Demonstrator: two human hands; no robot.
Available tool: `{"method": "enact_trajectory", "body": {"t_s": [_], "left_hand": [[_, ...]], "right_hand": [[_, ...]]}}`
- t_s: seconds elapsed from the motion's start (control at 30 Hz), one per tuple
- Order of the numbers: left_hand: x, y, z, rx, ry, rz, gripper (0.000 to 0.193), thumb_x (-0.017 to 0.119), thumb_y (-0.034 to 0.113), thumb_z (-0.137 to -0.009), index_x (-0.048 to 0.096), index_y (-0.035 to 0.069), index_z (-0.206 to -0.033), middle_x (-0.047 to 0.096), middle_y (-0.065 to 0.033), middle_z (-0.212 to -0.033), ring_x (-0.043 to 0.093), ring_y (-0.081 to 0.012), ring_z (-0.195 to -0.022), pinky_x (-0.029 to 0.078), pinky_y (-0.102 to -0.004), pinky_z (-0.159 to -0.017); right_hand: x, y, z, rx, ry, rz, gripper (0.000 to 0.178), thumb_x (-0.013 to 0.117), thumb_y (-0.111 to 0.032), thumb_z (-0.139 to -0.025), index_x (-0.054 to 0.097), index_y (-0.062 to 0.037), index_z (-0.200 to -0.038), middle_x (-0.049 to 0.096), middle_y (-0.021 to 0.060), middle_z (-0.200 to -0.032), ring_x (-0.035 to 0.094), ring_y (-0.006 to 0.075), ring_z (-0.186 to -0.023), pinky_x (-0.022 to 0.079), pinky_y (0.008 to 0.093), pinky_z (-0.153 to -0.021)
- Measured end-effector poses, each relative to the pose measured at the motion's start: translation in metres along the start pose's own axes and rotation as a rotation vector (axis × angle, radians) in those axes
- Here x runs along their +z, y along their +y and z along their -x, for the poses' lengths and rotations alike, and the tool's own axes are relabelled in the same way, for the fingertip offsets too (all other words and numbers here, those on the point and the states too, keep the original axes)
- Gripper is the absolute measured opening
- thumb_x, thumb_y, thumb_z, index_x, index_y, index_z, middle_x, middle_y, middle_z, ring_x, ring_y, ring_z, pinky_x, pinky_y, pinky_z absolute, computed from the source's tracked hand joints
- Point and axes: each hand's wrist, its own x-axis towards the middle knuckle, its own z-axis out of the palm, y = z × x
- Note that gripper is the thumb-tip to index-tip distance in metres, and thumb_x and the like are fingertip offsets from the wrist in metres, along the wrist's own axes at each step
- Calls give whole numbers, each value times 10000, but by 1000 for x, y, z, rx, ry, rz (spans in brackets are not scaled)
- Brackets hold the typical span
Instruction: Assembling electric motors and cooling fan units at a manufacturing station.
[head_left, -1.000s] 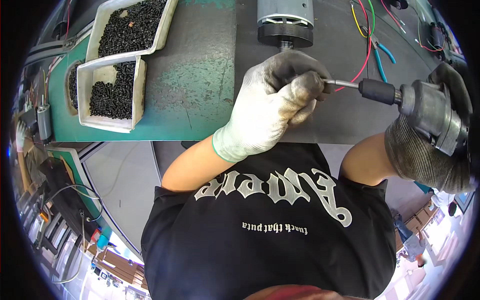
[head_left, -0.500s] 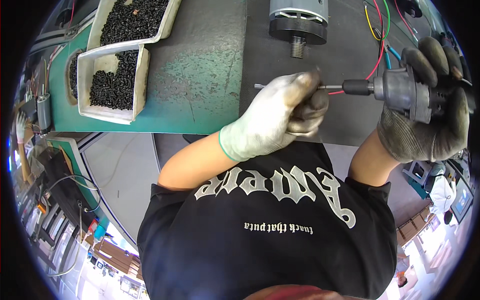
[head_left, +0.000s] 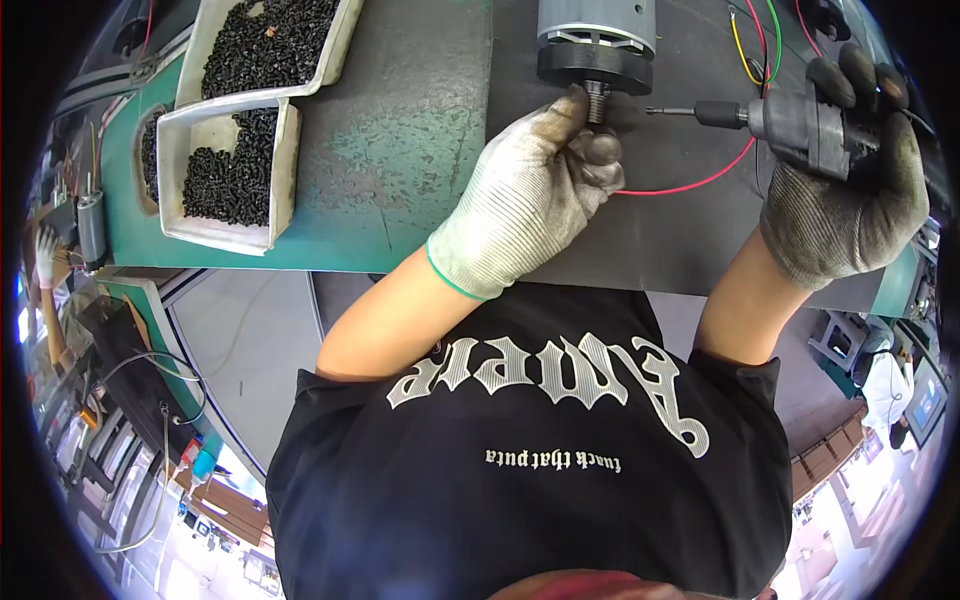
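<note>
A grey cylindrical motor with a black end collar lies at the top middle, its threaded shaft pointing toward me. My left hand, in a white glove with dark-stained fingertips, is closed around the end of that shaft; whether a small part is also between the fingers is hidden. In my right hand, gloved in dirty grey, is a dark power screwdriver. Its thin bit points left, apart from the shaft and a little to its right.
Two white bins of small black parts stand at the upper left on the green, worn bench. Red, green and yellow wires run over the dark mat at the right. A co-worker's gloved hand shows at the far left.
My left hand has moved up and left from the screwdriver bit to the motor's shaft. The right hand has raised the screwdriver slightly, and the bit tip now shows free.
</note>
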Motion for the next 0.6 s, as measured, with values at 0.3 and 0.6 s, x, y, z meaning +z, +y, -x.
{"method": "enact_trajectory", "body": {"t_s": [0.3, 0.6], "left_hand": [[-14, 1, -6, -188, -196, 258, 296, 424, 254, -1035, 558, -9, -1057, 566, -60, -877, 307, -52, -544, 316, -199, -527], [0, -2, 1, 164, -16, -476, 288, 491, 229, -1009, 495, -32, -1129, 572, -68, -852, 442, -61, -565, 419, -211, -562]], "right_hand": [[4, 20, -2, -18, -38, 39, 231, 550, -115, -850, 534, 24, -1033, 471, 116, -1007, 458, 217, -921, 489, 394, -803], [5, 31, -6, -4, -90, 76, 257, 532, -143, -898, 555, 32, -1085, 489, 125, -1040, 478, 233, -949, 520, 442, -833]]}}
